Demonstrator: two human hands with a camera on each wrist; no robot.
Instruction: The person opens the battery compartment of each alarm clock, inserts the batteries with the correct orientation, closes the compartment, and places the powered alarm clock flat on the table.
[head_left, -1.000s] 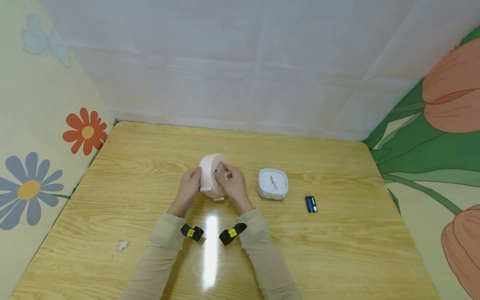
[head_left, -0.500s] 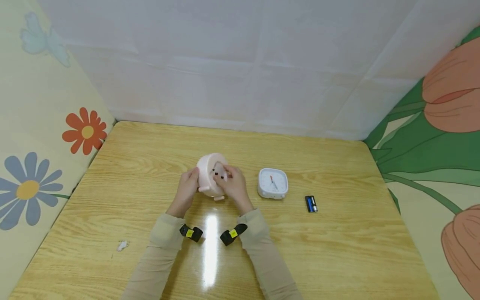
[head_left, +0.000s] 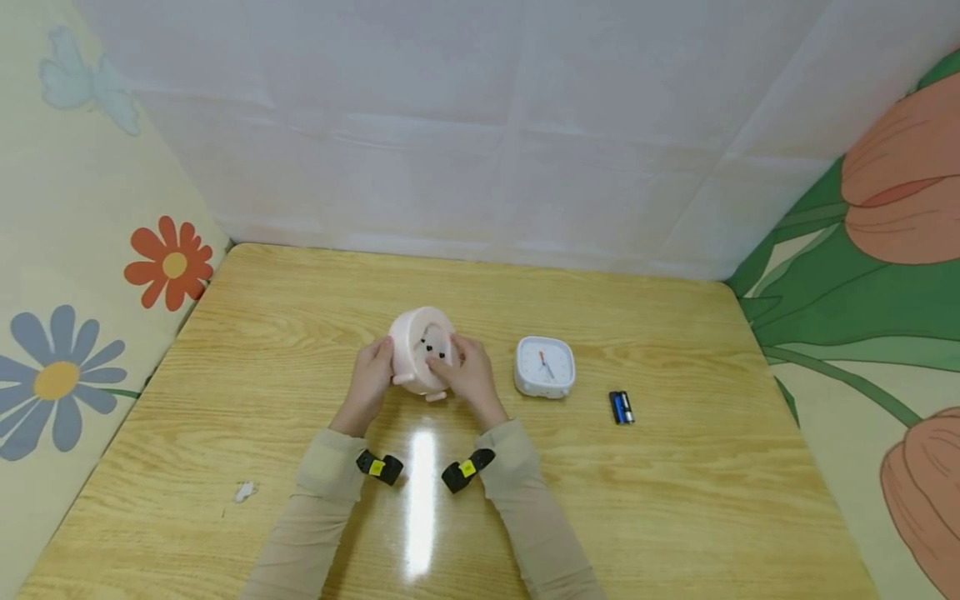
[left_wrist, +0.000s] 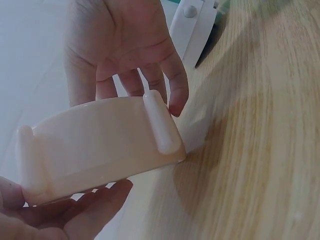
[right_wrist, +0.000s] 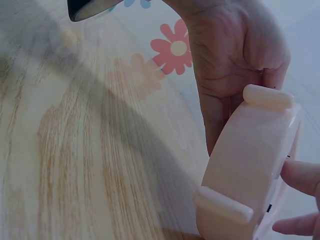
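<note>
A round pale pink alarm clock (head_left: 412,350) is held off the table, its back with several small black knobs turned up and to the right. On the left side my left hand (head_left: 369,379) grips it, thumb on the rim; its palm (right_wrist: 235,55) shows in the right wrist view. My right hand (head_left: 472,371) holds the other side, thumb on the back and forefinger near the rim. Two stubby feet on the pink clock (left_wrist: 100,142) face the left wrist camera. The dial is hidden.
Right of the hands a white square alarm clock (head_left: 544,367) lies dial up on the wooden table (head_left: 697,483). Beyond it is a pair of batteries (head_left: 621,408), blue and black. A white scrap (head_left: 245,492) lies front left. A white curtain (head_left: 480,167) hangs behind.
The pink clock has shifted slightly left and turned, and more of its back shows. My right fingers have spread from close together on the back, with the forefinger now near the rim.
</note>
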